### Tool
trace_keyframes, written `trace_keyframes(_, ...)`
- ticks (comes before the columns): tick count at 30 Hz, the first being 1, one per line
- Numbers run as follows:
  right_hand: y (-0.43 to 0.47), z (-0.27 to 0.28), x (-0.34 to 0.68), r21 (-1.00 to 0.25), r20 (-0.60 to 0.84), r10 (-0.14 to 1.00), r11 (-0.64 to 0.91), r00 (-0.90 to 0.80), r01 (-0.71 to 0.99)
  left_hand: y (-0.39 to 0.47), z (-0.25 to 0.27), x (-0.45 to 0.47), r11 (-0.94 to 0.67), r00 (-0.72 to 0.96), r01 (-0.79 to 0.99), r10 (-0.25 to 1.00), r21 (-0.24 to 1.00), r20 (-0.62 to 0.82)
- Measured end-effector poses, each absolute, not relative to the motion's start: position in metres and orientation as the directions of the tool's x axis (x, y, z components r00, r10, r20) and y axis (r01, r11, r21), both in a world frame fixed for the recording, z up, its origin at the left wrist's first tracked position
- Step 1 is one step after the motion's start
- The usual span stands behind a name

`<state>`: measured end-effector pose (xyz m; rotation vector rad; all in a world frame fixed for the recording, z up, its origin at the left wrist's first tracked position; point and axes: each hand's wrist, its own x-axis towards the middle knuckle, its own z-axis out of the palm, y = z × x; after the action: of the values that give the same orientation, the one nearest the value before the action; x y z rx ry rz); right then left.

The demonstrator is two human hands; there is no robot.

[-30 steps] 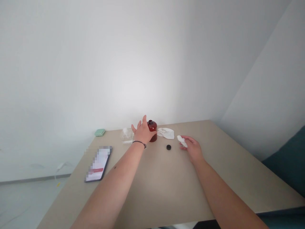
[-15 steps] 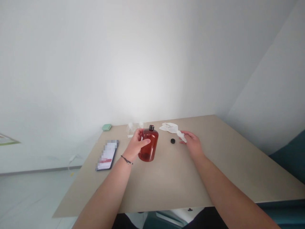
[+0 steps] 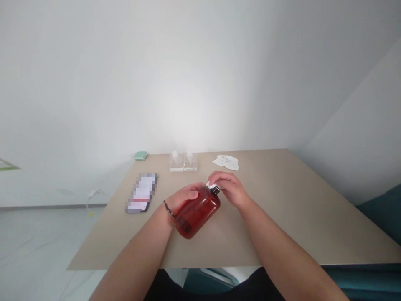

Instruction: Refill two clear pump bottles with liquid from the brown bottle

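Note:
A reddish-brown see-through bottle is tilted over the table, its neck pointing up and to the right. My left hand is wrapped round its side near the shoulder, thumb on the front. At the neck, my right hand is closed on a small wad of white tissue, pressed against the bottle's upper end. Whether any tissue is inside the mouth I cannot tell, as my fingers cover it. The black cap cannot be seen here.
Another crumpled white tissue lies beyond my right hand. Clear plastic holders with white-topped items stand near the wall. A phone and a small green box are at the left of the beige table.
The bottle has gone from nearly upright to tilted right, and come closer. My right hand has brought its tissue from the right to the bottle's neck.

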<state>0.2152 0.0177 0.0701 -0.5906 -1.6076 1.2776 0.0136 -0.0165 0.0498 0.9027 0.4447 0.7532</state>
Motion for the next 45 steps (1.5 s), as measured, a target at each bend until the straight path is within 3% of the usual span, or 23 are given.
trace_keyframes(3, 0.008, 0.078, 0.224, -0.817, 0.535, 0.697, 0.571, -0.477, -0.082, -0.014, 0.048, 0.012, 0.420, 0.709, -0.332, 0.702, 0.845, -0.071)
trace_keyframes(7, -0.001, 0.088, 0.234, -0.463, 0.718, 0.468, 0.874, -0.516, 0.148, -0.012, 0.051, 0.013, 0.411, 0.696, -0.286, 0.710, 0.866, -0.107)
trace_keyframes(10, -0.002, 0.088, 0.239, -0.247, 0.780, 0.369, 0.923, -0.505, 0.294, -0.013, 0.054, 0.015, 0.376, 0.618, -0.336, 0.780, 0.864, -0.099)
trace_keyframes(13, -0.002, 0.083, 0.240, -0.158, 0.814, 0.325, 0.921, -0.482, 0.355, -0.014, 0.055, 0.018, 0.318, 0.552, -0.417, 0.833, 0.851, -0.041)
trace_keyframes(19, -0.012, 0.071, 0.235, -0.201, 0.835, 0.383, 0.880, -0.395, 0.430, -0.015, 0.052, 0.023, 0.210, 0.489, -0.494, 0.870, 0.844, 0.069)
trace_keyframes(29, -0.017, 0.067, 0.233, -0.133, 0.873, 0.332, 0.868, -0.358, 0.479, -0.013, 0.049, 0.024, 0.172, 0.466, -0.535, 0.877, 0.827, 0.119)
trace_keyframes(35, -0.016, 0.064, 0.237, -0.123, 0.886, 0.290, 0.900, -0.363, 0.419, -0.020, 0.052, 0.019, 0.372, 0.578, -0.579, 0.815, 0.725, 0.044)
trace_keyframes(40, -0.021, 0.061, 0.234, -0.152, 0.873, 0.306, 0.911, -0.379, 0.384, -0.024, 0.044, 0.016, 0.652, 0.766, -0.477, 0.637, 0.590, -0.085)
trace_keyframes(45, -0.026, 0.057, 0.226, -0.224, 0.828, 0.328, 0.937, -0.455, 0.267, -0.025, 0.039, 0.017, 0.682, 0.809, -0.496, 0.588, 0.538, 0.001)
